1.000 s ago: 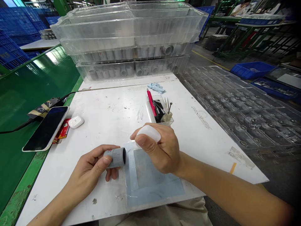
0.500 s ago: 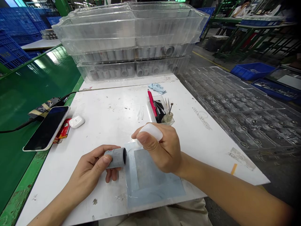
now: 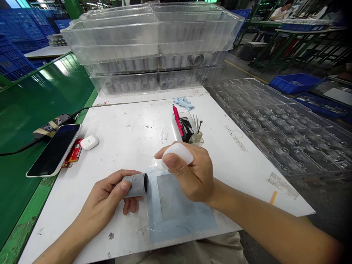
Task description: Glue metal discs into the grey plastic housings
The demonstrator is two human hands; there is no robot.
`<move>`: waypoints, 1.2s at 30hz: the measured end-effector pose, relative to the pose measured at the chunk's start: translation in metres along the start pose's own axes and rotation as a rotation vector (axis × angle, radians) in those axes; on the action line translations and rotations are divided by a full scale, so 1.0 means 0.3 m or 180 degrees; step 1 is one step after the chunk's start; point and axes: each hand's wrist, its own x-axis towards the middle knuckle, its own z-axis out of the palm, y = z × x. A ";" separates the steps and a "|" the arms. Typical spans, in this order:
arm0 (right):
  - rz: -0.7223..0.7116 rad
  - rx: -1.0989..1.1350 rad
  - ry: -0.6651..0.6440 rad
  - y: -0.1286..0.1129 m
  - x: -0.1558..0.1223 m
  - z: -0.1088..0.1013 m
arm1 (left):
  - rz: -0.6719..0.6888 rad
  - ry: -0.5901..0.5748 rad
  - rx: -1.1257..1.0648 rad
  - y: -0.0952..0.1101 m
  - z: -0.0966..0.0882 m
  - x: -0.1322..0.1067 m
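My left hand [image 3: 114, 194] grips a short grey cylinder [image 3: 136, 185] between thumb and fingers. Its dark, hollow end faces right, and fine markings show on its side. Closed around a white squeeze bottle [image 3: 178, 153] is my right hand [image 3: 194, 172], held just up and to the right of the cylinder. Most of the bottle, its tip included, is hidden by my fingers. Below my right hand lies a light blue sheet with a grey, clear-covered pad [image 3: 178, 205]. The cylinder's open end is at the sheet's left edge.
Behind my right hand stands a small clear tray [image 3: 176, 128] with a red pen [image 3: 178, 121] and a little glass jar [image 3: 195, 137]. A crumpled blue cloth [image 3: 183, 103] lies beyond. Stacked clear bins [image 3: 156, 33] fill the back. A phone [image 3: 55, 150] and white earbud case [image 3: 89, 142] are at left.
My right hand has shifted slightly to the right with the white bottle, away from the cylinder. The cylinder has turned a little in my left hand; a red mark on it no longer shows.
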 end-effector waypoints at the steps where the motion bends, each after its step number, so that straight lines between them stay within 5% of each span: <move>1: -0.0014 0.0005 0.0017 -0.001 0.000 0.000 | -0.0007 0.0055 -0.0007 0.004 0.004 -0.002; 14: -0.0331 0.0146 0.0126 0.008 0.003 -0.006 | -0.0080 0.0437 0.0309 0.003 0.008 -0.009; 36: -0.0110 -0.0090 0.0121 0.011 -0.003 -0.001 | -0.0034 0.0165 0.0069 0.010 0.002 -0.005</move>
